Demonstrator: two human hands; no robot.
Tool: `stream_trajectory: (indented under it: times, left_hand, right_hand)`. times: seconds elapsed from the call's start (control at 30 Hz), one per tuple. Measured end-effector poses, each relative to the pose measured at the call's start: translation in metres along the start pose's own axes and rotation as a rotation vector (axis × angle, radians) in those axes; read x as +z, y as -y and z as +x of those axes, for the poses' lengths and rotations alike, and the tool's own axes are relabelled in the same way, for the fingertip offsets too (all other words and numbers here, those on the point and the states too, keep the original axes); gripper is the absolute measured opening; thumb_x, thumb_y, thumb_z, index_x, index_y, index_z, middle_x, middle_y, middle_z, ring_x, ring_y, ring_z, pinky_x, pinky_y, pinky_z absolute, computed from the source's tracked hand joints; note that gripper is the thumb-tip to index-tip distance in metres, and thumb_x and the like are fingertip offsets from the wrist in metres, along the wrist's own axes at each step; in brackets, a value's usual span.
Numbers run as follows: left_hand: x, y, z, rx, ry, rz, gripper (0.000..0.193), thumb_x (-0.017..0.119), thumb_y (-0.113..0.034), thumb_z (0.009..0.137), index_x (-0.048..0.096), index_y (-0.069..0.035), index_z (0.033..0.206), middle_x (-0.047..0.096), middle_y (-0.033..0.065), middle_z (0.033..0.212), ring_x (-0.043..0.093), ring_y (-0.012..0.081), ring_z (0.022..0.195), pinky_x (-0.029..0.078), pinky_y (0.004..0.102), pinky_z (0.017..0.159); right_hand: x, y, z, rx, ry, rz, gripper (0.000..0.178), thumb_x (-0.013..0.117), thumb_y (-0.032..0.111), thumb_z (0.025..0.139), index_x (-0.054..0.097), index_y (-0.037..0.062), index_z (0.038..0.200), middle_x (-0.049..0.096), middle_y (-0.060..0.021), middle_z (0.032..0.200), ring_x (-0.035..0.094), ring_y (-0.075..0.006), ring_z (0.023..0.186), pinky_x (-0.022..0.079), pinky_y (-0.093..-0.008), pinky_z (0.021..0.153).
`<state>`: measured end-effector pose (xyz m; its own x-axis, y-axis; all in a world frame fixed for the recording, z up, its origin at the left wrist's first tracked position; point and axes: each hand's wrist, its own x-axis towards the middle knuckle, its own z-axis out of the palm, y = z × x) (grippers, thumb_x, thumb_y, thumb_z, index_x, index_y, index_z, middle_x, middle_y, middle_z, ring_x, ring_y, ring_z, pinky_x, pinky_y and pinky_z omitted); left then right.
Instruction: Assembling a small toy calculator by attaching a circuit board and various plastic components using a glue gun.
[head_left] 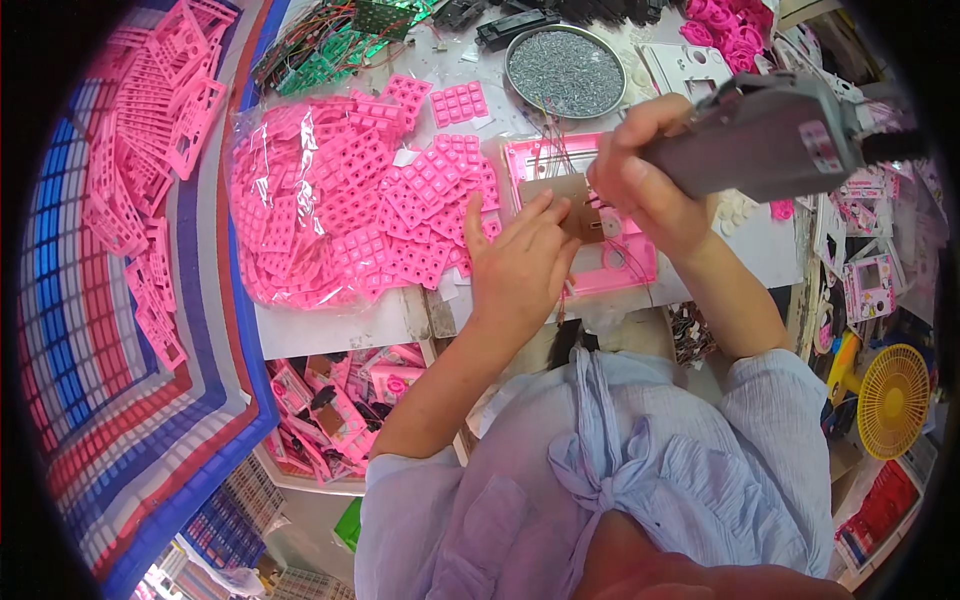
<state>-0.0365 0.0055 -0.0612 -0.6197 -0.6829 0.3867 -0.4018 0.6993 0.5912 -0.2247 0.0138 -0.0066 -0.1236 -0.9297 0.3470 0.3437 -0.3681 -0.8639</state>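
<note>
A pink plastic casing lies on the table in front of me, with thin wires at its upper and lower edges. On it sits a brown circuit board. My left hand lies with its fingers stretched over the board's left part, pressing on it. My right hand is closed round a dark grey electric screwdriver. Its body points to the right, and its tip end is close to the board's right side, mostly hidden by my fingers.
A clear bag of pink keypads spills toward the casing. Behind stands a round tray of screws. Green circuit boards with wires lie back left. A bin of pink parts is below the table; a yellow fan stands right.
</note>
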Motion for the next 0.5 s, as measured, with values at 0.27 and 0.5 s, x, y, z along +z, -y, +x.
stream_trajectory:
  times: [0.27,0.5]
  left_hand:
    - [-0.004,0.0,0.002,0.039,0.059,0.054,0.014,0.07,-0.018,0.089,0.06,-0.008,0.091,0.07,0.0041,0.122,0.062,0.0207,0.125,0.017,0.0562,0.116]
    - [-0.005,-0.003,0.002,-0.016,0.048,-0.013,0.012,0.07,-0.015,0.088,0.061,-0.008,0.09,0.07,0.004,0.122,0.062,0.0211,0.125,0.017,0.0588,0.115]
  right_hand:
    - [-0.001,-0.016,0.007,-0.031,0.012,-0.235,0.018,0.062,0.003,0.092,0.05,0.0034,0.105,0.054,-0.0042,0.079,0.05,-0.0103,0.066,0.043,-0.0274,0.058]
    - [-0.005,-0.022,0.003,-0.065,0.118,-0.367,0.02,0.064,0.003,0.092,0.047,0.0043,0.103,0.055,-0.0072,0.078,0.05,-0.0116,0.063,0.043,-0.0278,0.055]
